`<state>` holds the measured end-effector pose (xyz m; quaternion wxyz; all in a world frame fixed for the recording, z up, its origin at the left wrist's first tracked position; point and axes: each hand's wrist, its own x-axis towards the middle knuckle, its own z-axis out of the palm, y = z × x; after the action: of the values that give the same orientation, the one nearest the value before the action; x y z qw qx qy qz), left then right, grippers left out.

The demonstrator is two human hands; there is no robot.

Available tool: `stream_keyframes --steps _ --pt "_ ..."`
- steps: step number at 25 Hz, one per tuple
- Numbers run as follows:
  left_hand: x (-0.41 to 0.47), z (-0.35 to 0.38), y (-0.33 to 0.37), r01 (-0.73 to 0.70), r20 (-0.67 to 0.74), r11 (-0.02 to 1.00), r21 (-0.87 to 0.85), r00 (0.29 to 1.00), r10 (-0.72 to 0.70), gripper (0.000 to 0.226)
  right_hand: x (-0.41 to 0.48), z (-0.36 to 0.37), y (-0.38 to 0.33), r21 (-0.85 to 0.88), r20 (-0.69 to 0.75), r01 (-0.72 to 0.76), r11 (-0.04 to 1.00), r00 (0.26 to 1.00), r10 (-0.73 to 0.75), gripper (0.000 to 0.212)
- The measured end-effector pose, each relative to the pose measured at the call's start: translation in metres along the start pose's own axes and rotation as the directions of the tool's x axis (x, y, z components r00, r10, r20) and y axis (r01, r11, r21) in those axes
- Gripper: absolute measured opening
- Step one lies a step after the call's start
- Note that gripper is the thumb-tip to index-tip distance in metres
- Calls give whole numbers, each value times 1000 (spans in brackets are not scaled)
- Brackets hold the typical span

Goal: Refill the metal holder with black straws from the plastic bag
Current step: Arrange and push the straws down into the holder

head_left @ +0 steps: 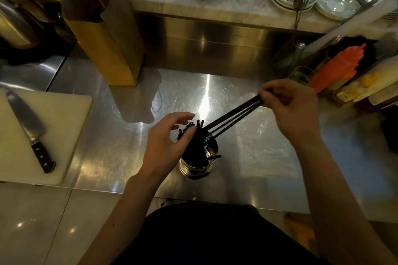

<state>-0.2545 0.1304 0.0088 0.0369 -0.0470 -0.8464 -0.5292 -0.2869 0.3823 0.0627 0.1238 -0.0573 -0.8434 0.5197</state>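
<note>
Feeding under way: the right hand (290,112) pinches the upper ends of a few long thin black plastic straws (234,116) between thumb and curled fingers. Their lower ends are inside the rim of the round shiny metal holder (197,165), and they slant rather than stand upright. The holder stands on the brushed steel counter (107,157), directly in front of the person. The left hand (168,142) curls thumb and fingers round the tops of a standing bundle of black straws (189,128) in the holder, keeping it to the left side, with a dark gap on the right. One short black piece (214,157) sticks out sideways at the holder's wall; cannot tell whether it passes through a hole. A flat clear plastic bag (265,148) lies on the counter just right of the holder. No dark straws show in it, though glare makes this uncertain. Judgement: late stage. Left to do: drop the slanted batch in, release the bundle, check the bag for leftovers.
</note>
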Motion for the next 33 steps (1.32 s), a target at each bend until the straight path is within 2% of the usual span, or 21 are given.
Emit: stream_keyframes --steps 5,8,11,13,15,18,20,23,26,30,33 --pt "9 -1 7 49 70 997 -52 997 -46 38 -6 -19 11 255 -180 -107 961 971 156 14" --pt "14 0 15 153 102 967 -206 986 -134 62 -17 -7 18 531 -203 -184 827 920 335 12" --pt "19 3 23 277 124 861 -428 961 -247 75 -28 19 18 716 -152 -210 666 884 442 12" --pt "22 8 30 299 136 804 -514 954 -268 70 -36 38 15 777 -110 -214 591 880 462 12" --pt "24 14 38 298 120 759 -579 952 -282 54 -43 53 13 795 -66 -227 562 889 452 14" --pt "26 18 43 278 84 729 -626 953 -291 22 -55 67 15 773 23 -299 560 895 446 14" --pt "24 15 42 254 92 728 -636 962 -256 19 -61 69 21 728 102 -367 580 894 437 12" --pt "18 2 41 171 140 847 -503 983 -116 21 -62 61 30 548 163 -404 732 910 380 11" --pt "8 -7 32 157 233 931 -330 969 -81 20 -52 52 36 354 152 -350 867 937 316 14" --pt "-10 -3 13 157 273 979 -132 955 -116 20 -40 57 39 191 206 -253 948 955 213 11" --pt "-17 3 6 138 241 987 -83 964 -115 28 -36 70 35 91 280 -167 982 950 136 12"
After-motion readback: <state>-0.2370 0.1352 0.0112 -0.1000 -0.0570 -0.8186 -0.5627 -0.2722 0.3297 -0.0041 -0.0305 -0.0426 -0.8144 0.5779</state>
